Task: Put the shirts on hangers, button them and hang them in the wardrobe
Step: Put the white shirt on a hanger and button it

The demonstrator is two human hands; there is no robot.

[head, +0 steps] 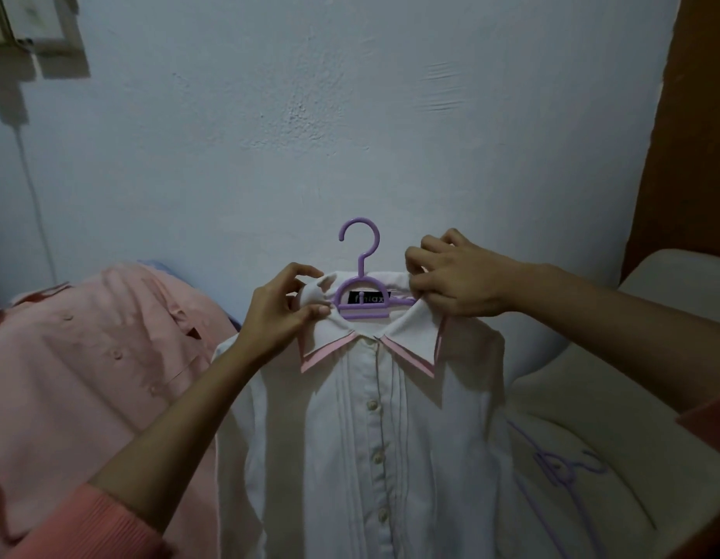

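You held the white shirt (374,437) at centre frame, already on the purple hanger (360,292), front buttoned. Left hand (275,316) pinched the collar at 9 o'clock of the hanger, right hand (459,280) pinched it at 3. Collar-tidying step, seemingly; next likely needs one grip on the hook. Pink shirt (108,357) lay at 9 o'clock.

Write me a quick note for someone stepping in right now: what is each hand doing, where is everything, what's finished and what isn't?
Left hand pinches the white shirt's collar on its left side; right hand pinches the right side.
The shirt is on the purple hanger, held up before the wall, its front buttoned.
Pink shirt lies at left, not on a hanger.
Spare purple hangers lie at right.
Left: finish the collar, hang this shirt, then do the pink one. The wardrobe isn't in view.
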